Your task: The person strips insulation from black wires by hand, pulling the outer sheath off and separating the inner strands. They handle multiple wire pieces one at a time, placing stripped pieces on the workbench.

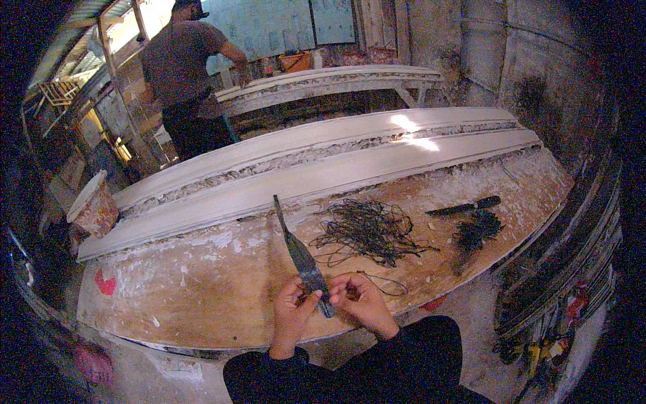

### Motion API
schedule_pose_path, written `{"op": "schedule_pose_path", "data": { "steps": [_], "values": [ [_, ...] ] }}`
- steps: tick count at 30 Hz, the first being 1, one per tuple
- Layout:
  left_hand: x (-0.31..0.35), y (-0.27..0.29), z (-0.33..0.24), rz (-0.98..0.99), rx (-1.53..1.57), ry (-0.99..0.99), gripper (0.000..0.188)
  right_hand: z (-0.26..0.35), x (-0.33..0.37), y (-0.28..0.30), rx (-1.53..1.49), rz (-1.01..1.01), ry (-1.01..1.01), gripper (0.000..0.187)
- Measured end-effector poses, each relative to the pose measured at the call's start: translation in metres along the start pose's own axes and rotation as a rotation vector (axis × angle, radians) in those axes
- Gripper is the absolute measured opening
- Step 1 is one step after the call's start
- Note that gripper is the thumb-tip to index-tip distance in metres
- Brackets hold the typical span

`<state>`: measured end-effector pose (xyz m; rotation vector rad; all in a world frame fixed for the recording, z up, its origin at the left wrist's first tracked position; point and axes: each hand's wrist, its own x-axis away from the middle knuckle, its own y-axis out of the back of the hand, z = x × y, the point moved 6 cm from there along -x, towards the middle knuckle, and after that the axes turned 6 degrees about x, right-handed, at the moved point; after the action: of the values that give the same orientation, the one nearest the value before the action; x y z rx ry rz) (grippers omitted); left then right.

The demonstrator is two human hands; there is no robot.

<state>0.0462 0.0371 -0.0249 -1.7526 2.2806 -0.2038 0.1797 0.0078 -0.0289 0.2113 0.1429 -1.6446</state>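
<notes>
A long, dark, flat strip, narrow and pointed at its far end and broader toward me, is held upright over the wooden board. My left hand pinches its near part between thumb and fingers. Beside its right edge, my right hand is closed with fingertips together; what is in the pinch is too small to make out. A tangle of thin black cord lies beyond my hands, one loose loop trailing near the right hand. Farther right are a dark-handled knife and a small bunch of dark pieces.
The plaster-smeared wooden board carries long white mouldings along its far side. A crusted bucket stands at the left end. Beyond, another person stands at a second bench. Tools hang at the lower right.
</notes>
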Motion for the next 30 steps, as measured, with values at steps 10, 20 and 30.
{"op": "schedule_pose_path", "data": {
  "steps": [10,20,30],
  "values": [
    [-0.002,0.000,0.002,0.024,-0.036,0.032,0.021,-0.002,0.003,0.000,0.094,0.056,-0.079,0.013],
    [-0.004,-0.001,0.001,0.045,-0.109,-0.036,0.016,-0.007,0.008,-0.002,-0.174,0.105,-0.228,0.016],
    [0.001,-0.016,0.005,0.228,-0.042,0.069,0.029,0.005,0.002,0.004,0.019,-0.070,0.037,0.016]
  ]
}}
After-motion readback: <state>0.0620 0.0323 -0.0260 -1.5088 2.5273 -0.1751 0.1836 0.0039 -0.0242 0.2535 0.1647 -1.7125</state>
